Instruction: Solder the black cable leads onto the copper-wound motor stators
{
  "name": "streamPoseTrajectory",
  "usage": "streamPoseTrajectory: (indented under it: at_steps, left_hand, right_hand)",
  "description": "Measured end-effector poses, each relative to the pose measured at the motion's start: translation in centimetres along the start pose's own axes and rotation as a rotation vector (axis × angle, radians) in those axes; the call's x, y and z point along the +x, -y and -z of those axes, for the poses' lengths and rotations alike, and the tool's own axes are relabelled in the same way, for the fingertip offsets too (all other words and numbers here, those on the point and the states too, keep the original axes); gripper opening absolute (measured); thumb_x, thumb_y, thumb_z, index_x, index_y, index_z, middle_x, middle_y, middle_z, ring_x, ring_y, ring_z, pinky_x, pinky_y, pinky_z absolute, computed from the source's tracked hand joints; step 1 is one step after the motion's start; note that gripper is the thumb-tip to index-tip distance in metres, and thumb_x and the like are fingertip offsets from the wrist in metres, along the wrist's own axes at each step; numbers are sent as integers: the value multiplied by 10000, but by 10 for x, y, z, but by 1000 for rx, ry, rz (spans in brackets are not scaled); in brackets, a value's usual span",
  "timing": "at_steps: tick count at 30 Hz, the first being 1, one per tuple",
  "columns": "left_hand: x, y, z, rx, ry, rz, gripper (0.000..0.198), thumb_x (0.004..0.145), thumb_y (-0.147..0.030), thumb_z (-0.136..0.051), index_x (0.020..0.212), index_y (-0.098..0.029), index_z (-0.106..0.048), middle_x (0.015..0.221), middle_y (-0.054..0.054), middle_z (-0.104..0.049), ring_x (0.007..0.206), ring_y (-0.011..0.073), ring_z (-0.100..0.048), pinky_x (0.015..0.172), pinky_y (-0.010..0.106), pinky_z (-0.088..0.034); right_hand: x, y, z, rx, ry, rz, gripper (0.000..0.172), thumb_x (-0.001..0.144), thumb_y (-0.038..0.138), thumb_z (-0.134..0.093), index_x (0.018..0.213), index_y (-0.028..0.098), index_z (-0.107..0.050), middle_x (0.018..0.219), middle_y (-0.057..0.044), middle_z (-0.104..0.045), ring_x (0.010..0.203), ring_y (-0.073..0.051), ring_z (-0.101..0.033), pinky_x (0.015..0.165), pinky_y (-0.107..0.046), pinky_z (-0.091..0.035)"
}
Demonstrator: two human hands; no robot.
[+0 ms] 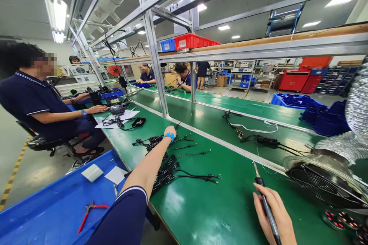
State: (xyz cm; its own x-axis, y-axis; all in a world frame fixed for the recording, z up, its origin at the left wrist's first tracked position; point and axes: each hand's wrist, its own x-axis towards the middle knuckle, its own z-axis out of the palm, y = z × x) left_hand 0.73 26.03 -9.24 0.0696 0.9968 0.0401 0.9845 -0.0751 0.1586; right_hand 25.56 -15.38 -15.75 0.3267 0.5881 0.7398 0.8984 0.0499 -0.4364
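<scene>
Right hand (279, 214) clamped on soldering iron (267, 207); black cables (169, 167) lie leftward, long axes pointing toward it, nearer left hand (170, 130); left grip cannot be determined.

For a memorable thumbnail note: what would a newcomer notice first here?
First comes the soldering iron in the right grip, over the green bench at lower right. Next, black cables bunched beside the outstretched left arm, then red-handled pliers in the blue tray at lower left.

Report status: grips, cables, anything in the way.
Right grip around soldering iron; left grip by black cables, hold unclear. Cables lie bunched on green bench. Possible obstruction: fan, right of the iron.
</scene>
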Motion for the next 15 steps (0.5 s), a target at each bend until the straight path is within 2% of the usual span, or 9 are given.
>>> streamPoseTrajectory:
  at_steps: [4,9,12,15]
  left_hand:
    - [-14,3,5,28,-29,-89,308,951,-345,-502,1129,-118,-610,1179,140,-626,1094,222,-603,924,357,-495]
    - [-41,11,6,88,21,-166,357,878,-455,-560,932,-124,-682,1011,187,-684,1014,308,-644,847,370,-502]
    - [-54,14,5,100,33,-211,266,853,-407,-606,880,-154,-685,966,143,-696,963,284,-656,817,345,-503]
    - [-64,17,5,104,-5,-256,187,885,-328,-561,864,-177,-670,979,100,-685,944,237,-652,807,303,-493]
  right_hand:
    - [-2,-2,0,13,23,-11,299,955,409,-477,1161,218,-580,1059,-76,-590,791,-114,-633,666,-176,-511]
    - [1,3,2,18,9,2,290,962,403,-461,1142,211,-582,1031,-81,-593,745,-114,-631,678,-193,-523]
    - [3,6,3,18,-12,2,292,966,404,-446,1128,205,-585,1006,-80,-594,725,-113,-629,662,-195,-522]
    - [1,4,2,30,-7,-1,286,963,395,-460,1144,209,-579,1025,-78,-592,768,-122,-636,689,-204,-525]
